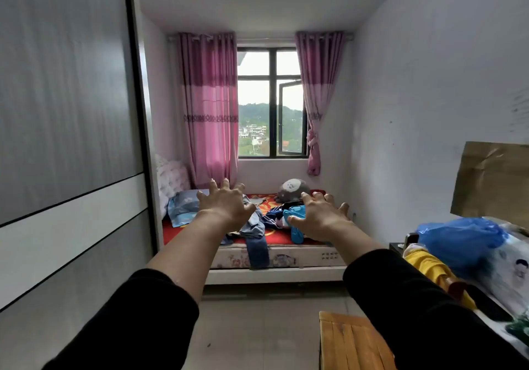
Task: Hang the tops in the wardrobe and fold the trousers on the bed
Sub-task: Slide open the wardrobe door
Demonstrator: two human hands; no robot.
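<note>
Both arms are stretching straight fwd, black sleeves ending mid-forearm. Left hand [226, 206] & right hand [320, 218] are hovering palms down, fingers [213, 187] splaying wide w/ tips slightly hooked, gripping nothing. Beyond them, crumpled clothes are lying heaped on the bed [274, 276]: denim trousers [258, 251] draping over its foot edge, shiny blue top [294, 213] beside. Wardrobe [65, 112], smooth grey panels, is standing at left.
</note>
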